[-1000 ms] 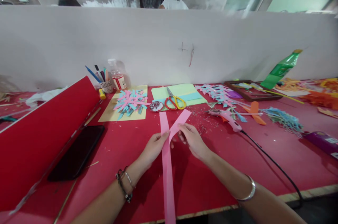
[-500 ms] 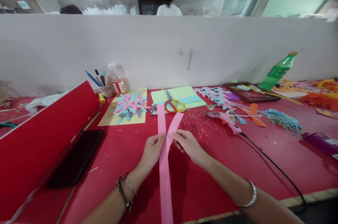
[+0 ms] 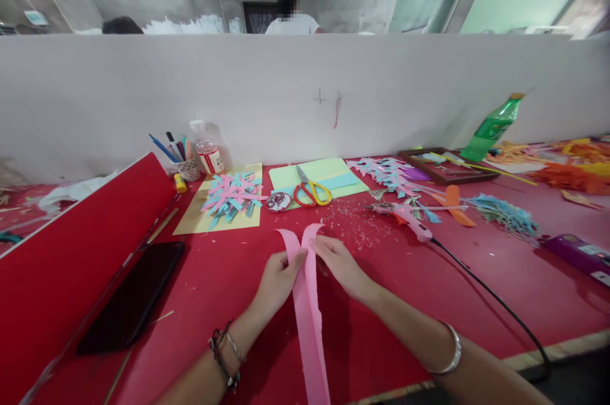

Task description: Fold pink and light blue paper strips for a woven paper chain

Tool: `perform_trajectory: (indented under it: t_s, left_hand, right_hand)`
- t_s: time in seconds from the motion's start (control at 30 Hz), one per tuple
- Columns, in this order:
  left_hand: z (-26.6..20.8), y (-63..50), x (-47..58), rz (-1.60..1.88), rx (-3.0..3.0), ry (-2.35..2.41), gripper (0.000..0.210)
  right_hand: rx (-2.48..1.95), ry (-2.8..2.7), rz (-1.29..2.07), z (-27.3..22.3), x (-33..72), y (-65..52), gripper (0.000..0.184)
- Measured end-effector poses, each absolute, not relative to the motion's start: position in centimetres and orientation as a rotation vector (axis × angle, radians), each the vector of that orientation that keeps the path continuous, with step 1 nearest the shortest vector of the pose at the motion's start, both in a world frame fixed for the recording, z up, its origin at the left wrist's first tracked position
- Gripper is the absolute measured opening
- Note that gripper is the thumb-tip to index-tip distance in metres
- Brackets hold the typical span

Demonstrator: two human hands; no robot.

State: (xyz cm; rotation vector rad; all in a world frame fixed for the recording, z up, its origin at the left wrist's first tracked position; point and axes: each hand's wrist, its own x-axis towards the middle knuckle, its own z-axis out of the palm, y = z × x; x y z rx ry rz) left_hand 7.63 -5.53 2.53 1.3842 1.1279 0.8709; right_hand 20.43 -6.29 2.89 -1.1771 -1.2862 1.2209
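L hand [image 3: 281, 274]: pinching long pink paper strip [image 3: 311, 335], forked top
R hand [image 3: 340, 265]: pinching same strip, R fork
Red-and-yellow-handled metal scissors [image 3: 312, 193]: approx 12 o'clock, beyond strip

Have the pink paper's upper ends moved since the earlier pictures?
Yes: judged against the scissors, the upper ends of the pink paper have drawn away, down the picture, leaving a wider gap.

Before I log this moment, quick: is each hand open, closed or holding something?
Left hand: closed, holding the pink paper, thumb on top.
Right hand: closed, fingers pinching the same paper near its right-hand upper end.
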Motion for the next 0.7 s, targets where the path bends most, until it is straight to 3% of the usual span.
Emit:
perform_trajectory:
  t_s: [0.7]
  left_hand:
    - [2.68,-5.25,7.31,0.843,1.276,1.061,0.039]
  right_hand:
    - [-1.163,-1.213,1.226,2.72,20.41,-6.11,0.036]
